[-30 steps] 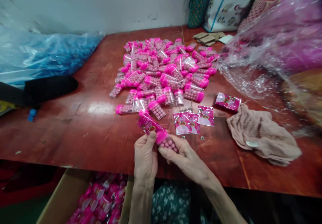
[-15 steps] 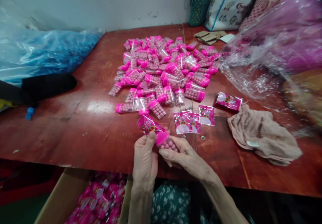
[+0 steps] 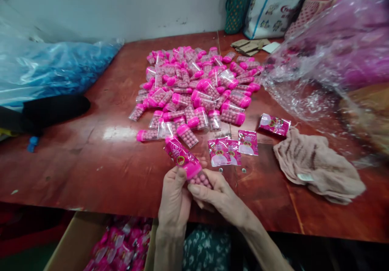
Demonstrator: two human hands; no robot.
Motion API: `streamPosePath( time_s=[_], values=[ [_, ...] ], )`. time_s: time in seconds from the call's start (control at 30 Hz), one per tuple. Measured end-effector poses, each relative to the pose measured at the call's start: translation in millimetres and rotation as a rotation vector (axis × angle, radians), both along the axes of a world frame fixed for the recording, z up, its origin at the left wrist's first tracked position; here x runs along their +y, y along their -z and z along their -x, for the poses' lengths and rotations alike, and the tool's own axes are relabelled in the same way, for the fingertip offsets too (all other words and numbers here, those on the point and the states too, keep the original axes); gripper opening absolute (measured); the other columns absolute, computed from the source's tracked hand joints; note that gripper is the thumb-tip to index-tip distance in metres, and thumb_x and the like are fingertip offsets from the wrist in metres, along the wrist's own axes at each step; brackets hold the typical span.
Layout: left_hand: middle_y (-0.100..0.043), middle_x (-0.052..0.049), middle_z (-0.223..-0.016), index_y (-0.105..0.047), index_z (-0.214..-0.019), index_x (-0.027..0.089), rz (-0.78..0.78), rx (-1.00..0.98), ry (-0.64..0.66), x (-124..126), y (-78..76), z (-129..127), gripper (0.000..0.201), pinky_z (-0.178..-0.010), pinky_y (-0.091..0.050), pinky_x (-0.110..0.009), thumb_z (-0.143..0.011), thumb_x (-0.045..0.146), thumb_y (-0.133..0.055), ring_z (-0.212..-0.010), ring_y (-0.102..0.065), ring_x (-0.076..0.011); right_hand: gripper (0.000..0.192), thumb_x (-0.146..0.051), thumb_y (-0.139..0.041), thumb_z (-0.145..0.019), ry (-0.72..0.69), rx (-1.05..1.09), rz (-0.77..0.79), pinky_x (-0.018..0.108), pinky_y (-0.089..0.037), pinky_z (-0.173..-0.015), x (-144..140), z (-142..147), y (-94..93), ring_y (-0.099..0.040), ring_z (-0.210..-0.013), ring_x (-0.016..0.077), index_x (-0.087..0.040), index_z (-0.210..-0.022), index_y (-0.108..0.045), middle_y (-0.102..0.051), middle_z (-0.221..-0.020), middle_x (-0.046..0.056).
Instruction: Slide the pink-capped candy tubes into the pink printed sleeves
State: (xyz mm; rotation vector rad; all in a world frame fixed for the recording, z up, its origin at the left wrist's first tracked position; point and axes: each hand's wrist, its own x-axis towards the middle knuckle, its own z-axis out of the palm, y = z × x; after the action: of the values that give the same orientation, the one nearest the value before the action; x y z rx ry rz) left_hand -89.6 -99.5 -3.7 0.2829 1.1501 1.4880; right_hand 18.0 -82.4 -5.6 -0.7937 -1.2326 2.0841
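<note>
In front of me, over the table's near edge, my right hand (image 3: 217, 190) is closed round a small clear container of pink candy balls (image 3: 200, 179) with a bright pink cap. A pink printed sachet (image 3: 179, 152) lies against the cap end and points up and left. My left hand (image 3: 174, 196) is closed at the sachet's lower end, its thumb beside the cap; its other fingers are partly hidden. Just beyond spreads a pile of similar pink-capped candy containers (image 3: 194, 88). Several flat pink sachets (image 3: 219, 151) lie to the right of my hands.
A stack of sachets (image 3: 274, 125) and a crumpled beige cloth (image 3: 316, 163) lie at right. Plastic bags of blue items (image 3: 54, 66) and pink items (image 3: 349, 44) flank the pile. Below the red table (image 3: 100, 173), an open cardboard box (image 3: 73, 242) holds pink packets.
My hands and the candy container have shifted slightly, and the container's cap sits a little lower and left. The whole view has tilted slightly. Both hands keep their hold.
</note>
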Motion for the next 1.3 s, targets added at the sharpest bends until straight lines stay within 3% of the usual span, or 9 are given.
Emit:
streamPosePath(
  time_s=[0.1,0.23,0.33,0.57,0.87,1.0,1.1,1.23,1.3],
  values=[
    [-0.070,-0.006,-0.067,-0.071,-0.078,0.013,0.039,0.071,0.004,2,-9.7,-2,0.022,-0.062,-0.052,-0.029,-0.063,0.029,-0.072,-0.063,-0.064,-0.0181,0.020,-0.035,-0.053,-0.084,0.010,0.050,0.066,0.019,-0.023,-0.040,-2,3,-0.3,-0.029,-0.043,0.0056,-0.016,-0.078,-0.051,-0.040,-0.053,-0.007],
    [-0.069,-0.005,-0.065,-0.071,-0.075,0.013,0.090,0.183,-0.045,2,-15.4,-7,0.014,-0.060,-0.051,-0.026,-0.066,0.024,-0.071,-0.060,-0.063,-0.0152,0.019,-0.036,-0.055,-0.082,0.193,-0.179,-0.086,0.022,-0.038,-0.057,-11,2,-7.3,-0.047,-0.066,0.0123,-0.018,-0.088,-0.057,-0.051,-0.073,0.000],
    [-0.069,-0.005,-0.066,-0.071,-0.076,0.013,0.087,0.175,-0.055,0,-16.3,-11,0.015,-0.057,-0.050,-0.024,-0.066,0.025,-0.071,-0.059,-0.062,-0.0142,0.020,-0.036,-0.056,-0.081,0.222,-0.260,-0.148,0.024,-0.040,-0.065,-12,-2,-10.5,-0.050,-0.076,0.0152,-0.019,-0.091,-0.059,-0.054,-0.081,0.001],
    [-0.065,-0.004,-0.060,-0.069,-0.069,0.011,0.005,0.128,-0.040,-3,-26.8,-11,0.021,-0.049,-0.048,-0.025,-0.063,0.031,-0.073,-0.052,-0.058,-0.0146,0.020,-0.037,-0.054,-0.083,0.010,0.162,0.080,0.017,-0.020,-0.035,-2,-2,-5.6,-0.027,-0.037,0.0042,-0.017,-0.080,-0.049,-0.042,-0.050,-0.008],
    [-0.060,0.001,-0.054,-0.070,-0.071,0.013,-0.015,0.229,-0.102,-11,-23.3,-18,0.014,-0.048,-0.045,-0.019,-0.067,0.026,-0.071,-0.046,-0.051,-0.0081,0.023,-0.038,-0.058,-0.079,0.298,0.056,-0.073,0.019,-0.037,-0.052,-14,5,-17.7,-0.043,-0.059,0.0086,-0.015,-0.077,-0.054,-0.049,-0.069,-0.002],
    [-0.063,0.000,-0.059,-0.070,-0.086,0.014,-0.031,0.114,0.008,-11,-29.3,-21,0.019,-0.052,-0.048,-0.022,-0.072,0.027,-0.066,-0.040,-0.047,-0.0062,0.027,-0.044,-0.049,-0.084,0.184,0.163,0.007,0.018,-0.029,-0.038,-9,7,-8.4,-0.033,-0.041,0.0057,-0.017,-0.080,-0.048,-0.044,-0.057,-0.006],
    [-0.067,-0.004,-0.067,-0.069,-0.088,0.013,-0.019,0.073,0.053,-10,-35.2,-16,0.020,-0.056,-0.050,-0.023,-0.070,0.022,-0.068,-0.050,-0.056,-0.0102,0.028,-0.044,-0.047,-0.085,0.143,0.042,-0.160,0.020,-0.037,-0.047,-5,-3,-9.6,-0.045,-0.050,0.0088,-0.017,-0.079,-0.051,-0.050,-0.062,-0.003],
    [-0.067,-0.005,-0.067,-0.068,-0.080,0.013,-0.021,0.136,-0.008,-11,-37.6,-10,0.015,-0.055,-0.050,-0.024,-0.068,0.022,-0.070,-0.057,-0.061,-0.0138,0.024,-0.040,-0.048,-0.086,0.388,-0.330,-0.409,0.027,-0.041,-0.069,0,-24,-24.4,-0.053,-0.077,0.0166,-0.018,-0.086,-0.058,-0.058,-0.082,0.004],
    [-0.067,-0.003,-0.064,-0.066,-0.078,0.013,-0.014,0.199,0.015,-13,-36.1,-13,0.014,-0.053,-0.049,-0.022,-0.069,0.022,-0.069,-0.053,-0.060,-0.0121,0.024,-0.038,-0.053,-0.084,0.477,-0.370,-0.451,0.028,-0.041,-0.074,2,-28,-29.5,-0.053,-0.085,0.0182,-0.018,-0.096,-0.059,-0.058,-0.094,0.006]
  ],
)
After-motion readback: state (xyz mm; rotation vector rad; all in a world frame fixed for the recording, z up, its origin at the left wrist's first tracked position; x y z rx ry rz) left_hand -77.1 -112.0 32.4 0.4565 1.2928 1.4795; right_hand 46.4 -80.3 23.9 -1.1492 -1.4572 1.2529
